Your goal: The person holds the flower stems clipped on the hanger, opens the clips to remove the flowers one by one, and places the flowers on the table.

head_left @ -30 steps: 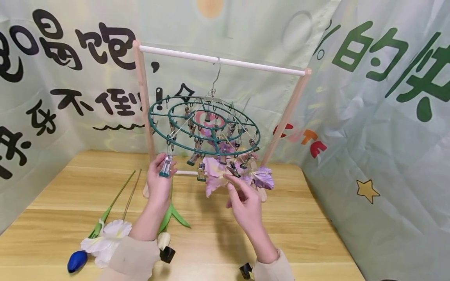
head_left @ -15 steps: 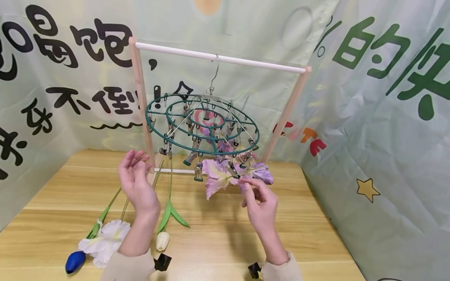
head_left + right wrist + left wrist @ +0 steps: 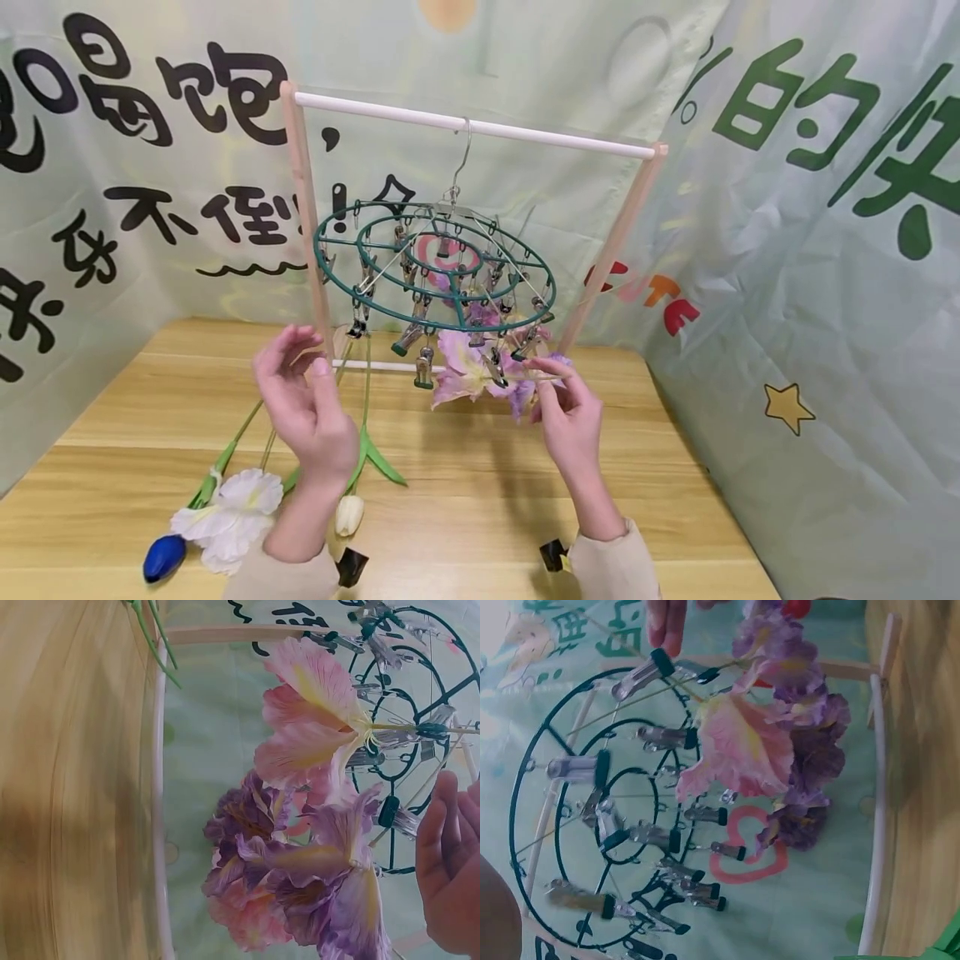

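A green round clip hanger (image 3: 390, 314) hangs by its hook from a white rod, with metal clips dangling. One clip (image 3: 495, 367) grips the stem of a pink artificial flower (image 3: 461, 379). My right hand (image 3: 572, 417) is beside this clip, thumb and forefinger apart and close to the stem. In the right wrist view its fingers (image 3: 442, 832) are near the clip and hold nothing visible. Purple flowers (image 3: 330, 877) hang behind the pink one. My left hand (image 3: 303, 400) is raised left of the hanger, fingers loosely bent, holding nothing. A clip (image 3: 358, 321) hangs near it.
The hanger's rod (image 3: 555, 139) belongs to a wooden rack (image 3: 300, 167) on the table (image 3: 450, 517). A white tulip (image 3: 349, 515), a white ruffled flower (image 3: 228, 517) and a blue tulip (image 3: 164, 558) lie at left. Printed cloth (image 3: 825, 292) surrounds the table.
My left hand has come away from the metal clip at the hanger's left and drawn back leftward. My right hand has shifted right. The pink flower has turned slightly.
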Demonstrator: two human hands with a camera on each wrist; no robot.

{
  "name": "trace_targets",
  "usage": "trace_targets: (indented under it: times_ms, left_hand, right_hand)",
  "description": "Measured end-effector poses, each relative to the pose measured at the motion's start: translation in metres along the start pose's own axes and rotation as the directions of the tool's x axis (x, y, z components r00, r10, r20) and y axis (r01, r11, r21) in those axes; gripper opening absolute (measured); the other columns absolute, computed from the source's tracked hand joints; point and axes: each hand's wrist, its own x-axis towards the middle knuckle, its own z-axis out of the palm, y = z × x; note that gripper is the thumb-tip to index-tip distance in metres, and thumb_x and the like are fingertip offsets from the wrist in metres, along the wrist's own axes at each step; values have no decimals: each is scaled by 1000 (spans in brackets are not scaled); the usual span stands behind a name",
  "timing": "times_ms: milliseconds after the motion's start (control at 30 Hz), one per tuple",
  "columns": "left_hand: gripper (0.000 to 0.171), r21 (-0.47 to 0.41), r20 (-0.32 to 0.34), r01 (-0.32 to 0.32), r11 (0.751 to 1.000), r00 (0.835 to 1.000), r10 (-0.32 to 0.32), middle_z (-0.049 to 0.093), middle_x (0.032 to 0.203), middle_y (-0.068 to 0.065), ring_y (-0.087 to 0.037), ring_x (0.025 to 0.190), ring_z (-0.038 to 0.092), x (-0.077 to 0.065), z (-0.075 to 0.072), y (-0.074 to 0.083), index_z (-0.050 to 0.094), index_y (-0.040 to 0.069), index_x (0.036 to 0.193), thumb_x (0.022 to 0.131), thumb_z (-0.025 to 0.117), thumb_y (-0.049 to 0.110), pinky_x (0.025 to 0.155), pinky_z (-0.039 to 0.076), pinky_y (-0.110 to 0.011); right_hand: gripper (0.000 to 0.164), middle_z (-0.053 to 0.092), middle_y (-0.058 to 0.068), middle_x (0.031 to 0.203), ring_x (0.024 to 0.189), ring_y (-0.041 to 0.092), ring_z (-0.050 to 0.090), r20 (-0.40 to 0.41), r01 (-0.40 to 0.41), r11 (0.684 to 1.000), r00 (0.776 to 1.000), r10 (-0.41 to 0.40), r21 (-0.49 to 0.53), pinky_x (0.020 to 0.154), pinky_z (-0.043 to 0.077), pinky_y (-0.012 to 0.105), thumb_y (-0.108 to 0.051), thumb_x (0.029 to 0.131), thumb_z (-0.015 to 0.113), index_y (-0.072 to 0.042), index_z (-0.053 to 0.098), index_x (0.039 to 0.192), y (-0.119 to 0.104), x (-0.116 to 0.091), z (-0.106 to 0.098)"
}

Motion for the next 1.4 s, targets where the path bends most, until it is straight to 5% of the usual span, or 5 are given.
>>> trace_targets:
  times_ms: [133, 367, 900, 1100, 1400]
  left_hand:
    - [30, 64, 127, -112, 992, 987, 103, 56, 114, -16, -21, 105, 57, -10, 3, -3, 47, -23, 118, 89, 46, -14, 91, 50, -24]
    - [26, 87, 359, -256, 963, 910, 210, 59, 105, -30, -31, 95, 60, -28, 5, -8, 55, -19, 116, 97, 50, -2, 83, 52, -25]
    - [28, 86, 639, -194, 977, 763, 96, 66, 110, -18, -31, 100, 65, -58, 16, -11, 62, -9, 120, 94, 53, -6, 96, 55, -25]
    - [23, 114, 658, -201, 973, 749, 77, 67, 112, -16, -33, 104, 66, -58, 21, -11, 63, -7, 120, 99, 57, 1, 103, 53, -28]
    - [23, 103, 661, -179, 978, 748, 67, 67, 110, -16, -28, 97, 66, -61, 22, -13, 63, -6, 120, 98, 58, -1, 92, 57, -25]
  right_hand:
    - [23, 72, 26, 110, 47, 15, 55, 39, 8, 1000, 999, -9, 14, 46, 52, 24, 8, 101, 59, 1, 71, 120, 0, 1, -1]
    - [21, 73, 22, 108, 49, 22, 58, 49, 100, 995, 994, -100, 14, 46, 53, 23, 7, 100, 63, 2, 71, 119, -3, 0, 2]
    - [36, 73, 18, 116, 50, 17, 60, 214, -60, 998, 975, 55, 16, 48, 55, 28, 4, 98, 67, -4, 69, 133, 3, 8, 13]
    - [48, 63, 25, 138, 52, 13, 61, 326, -73, 997, 943, 61, 23, 49, 58, 30, 6, 99, 64, 1, 57, 146, 5, 13, 15]
    - [41, 68, 21, 81, 52, 16, 60, 438, -15, 984, 896, -65, 178, 42, 52, 32, 3, 105, 56, 10, 52, 145, 8, 20, 15]
